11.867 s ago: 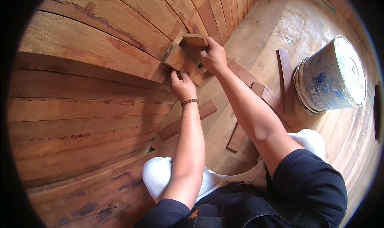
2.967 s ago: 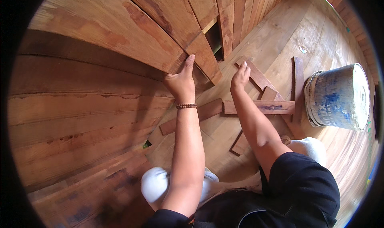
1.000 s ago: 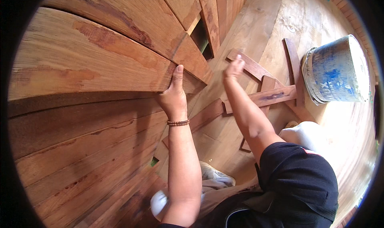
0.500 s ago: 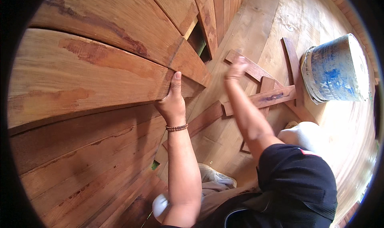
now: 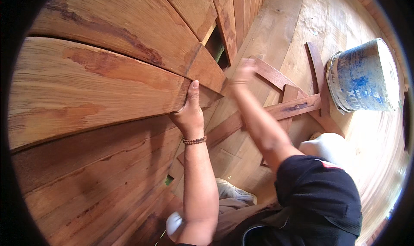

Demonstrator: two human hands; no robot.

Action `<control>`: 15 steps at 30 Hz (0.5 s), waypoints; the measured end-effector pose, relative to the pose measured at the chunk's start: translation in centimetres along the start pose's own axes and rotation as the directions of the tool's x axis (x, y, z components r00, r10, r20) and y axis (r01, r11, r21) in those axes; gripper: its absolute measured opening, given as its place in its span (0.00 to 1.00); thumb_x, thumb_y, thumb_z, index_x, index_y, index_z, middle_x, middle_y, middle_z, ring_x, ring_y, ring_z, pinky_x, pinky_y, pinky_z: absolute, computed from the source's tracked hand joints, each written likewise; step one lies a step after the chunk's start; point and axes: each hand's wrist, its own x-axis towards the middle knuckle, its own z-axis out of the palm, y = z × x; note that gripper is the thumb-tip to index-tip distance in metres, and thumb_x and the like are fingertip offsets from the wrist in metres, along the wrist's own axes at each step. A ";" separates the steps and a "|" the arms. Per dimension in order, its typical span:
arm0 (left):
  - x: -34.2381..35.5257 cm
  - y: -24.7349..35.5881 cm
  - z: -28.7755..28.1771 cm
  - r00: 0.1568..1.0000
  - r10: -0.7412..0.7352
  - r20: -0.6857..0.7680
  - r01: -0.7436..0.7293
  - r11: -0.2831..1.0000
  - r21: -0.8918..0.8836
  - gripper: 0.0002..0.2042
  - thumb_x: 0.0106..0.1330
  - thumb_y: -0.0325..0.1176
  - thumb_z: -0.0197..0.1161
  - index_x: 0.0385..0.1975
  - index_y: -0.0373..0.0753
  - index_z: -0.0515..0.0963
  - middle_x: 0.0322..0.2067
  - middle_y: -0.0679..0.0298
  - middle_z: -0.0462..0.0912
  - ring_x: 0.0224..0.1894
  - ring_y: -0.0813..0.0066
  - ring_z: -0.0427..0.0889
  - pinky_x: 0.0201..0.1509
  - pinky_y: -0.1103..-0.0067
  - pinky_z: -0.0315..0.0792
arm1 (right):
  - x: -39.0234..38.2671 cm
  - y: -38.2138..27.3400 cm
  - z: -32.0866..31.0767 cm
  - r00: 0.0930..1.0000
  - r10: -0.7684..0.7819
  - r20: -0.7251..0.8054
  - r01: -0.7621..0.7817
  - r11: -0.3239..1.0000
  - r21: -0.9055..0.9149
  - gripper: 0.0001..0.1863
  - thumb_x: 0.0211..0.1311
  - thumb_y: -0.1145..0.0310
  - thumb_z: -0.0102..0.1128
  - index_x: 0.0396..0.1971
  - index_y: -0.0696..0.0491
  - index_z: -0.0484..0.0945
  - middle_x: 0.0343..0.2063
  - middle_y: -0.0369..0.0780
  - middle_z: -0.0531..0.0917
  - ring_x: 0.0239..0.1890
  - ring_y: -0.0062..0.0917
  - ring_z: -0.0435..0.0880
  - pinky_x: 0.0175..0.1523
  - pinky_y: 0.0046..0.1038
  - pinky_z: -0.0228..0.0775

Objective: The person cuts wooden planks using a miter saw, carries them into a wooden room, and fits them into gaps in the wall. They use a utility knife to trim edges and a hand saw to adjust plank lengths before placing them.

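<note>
My left hand [image 5: 189, 116] grips the end of a long brown wooden plank [image 5: 99, 84], with the thumb on its face and the fingers hidden beneath or behind it. Directly above lies another plank [image 5: 116, 23], its edge close against the first. My right hand [image 5: 242, 77] is smeared by motion, just to the right of the plank ends. Whether its fingers are closed, or hold anything, is not visible. Below my left hand run more stained boards [image 5: 90, 172] of the plank wall.
Several loose wood strips [image 5: 297, 107] lie crossed on the plank floor [image 5: 267, 39], right of my right arm. A blue-and-white stained bucket [image 5: 362, 80] stands at the right. Between the upper boards shows a dark gap [image 5: 215, 45]. My shoe [image 5: 235, 192] is near the bottom.
My right hand has swung left, closer to the plank ends. My left hand keeps its grip on the plank, while the whole view has shifted slightly.
</note>
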 end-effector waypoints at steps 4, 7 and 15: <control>0.3 -0.4 -0.2 0.999 0.029 0.014 -0.030 0.996 0.085 0.22 0.64 0.37 0.77 0.49 0.27 0.81 0.50 0.54 0.86 0.51 0.64 0.84 0.58 0.67 0.74 | -4.5 -0.3 4.0 0.983 0.172 -0.064 -0.182 0.955 -0.235 0.23 0.75 0.50 0.54 0.40 0.59 0.74 0.33 0.44 0.81 0.40 0.31 0.78 0.49 0.34 0.70; 0.1 -0.7 -0.4 0.999 0.027 0.018 -0.028 0.994 0.103 0.22 0.63 0.37 0.77 0.50 0.27 0.81 0.51 0.54 0.87 0.51 0.64 0.84 0.58 0.67 0.75 | -3.2 -2.7 1.1 0.946 0.209 0.248 -0.130 0.945 -0.300 0.23 0.74 0.50 0.55 0.38 0.60 0.76 0.35 0.43 0.82 0.42 0.28 0.78 0.51 0.32 0.70; 0.2 -0.2 -0.3 1.000 0.028 0.003 -0.028 0.999 0.019 0.21 0.62 0.38 0.78 0.47 0.28 0.82 0.47 0.54 0.88 0.47 0.63 0.85 0.55 0.68 0.76 | -5.0 -5.3 -2.1 0.573 0.228 0.787 0.274 0.852 -0.447 0.43 0.75 0.34 0.39 0.35 0.66 0.83 0.29 0.55 0.84 0.38 0.42 0.84 0.51 0.39 0.73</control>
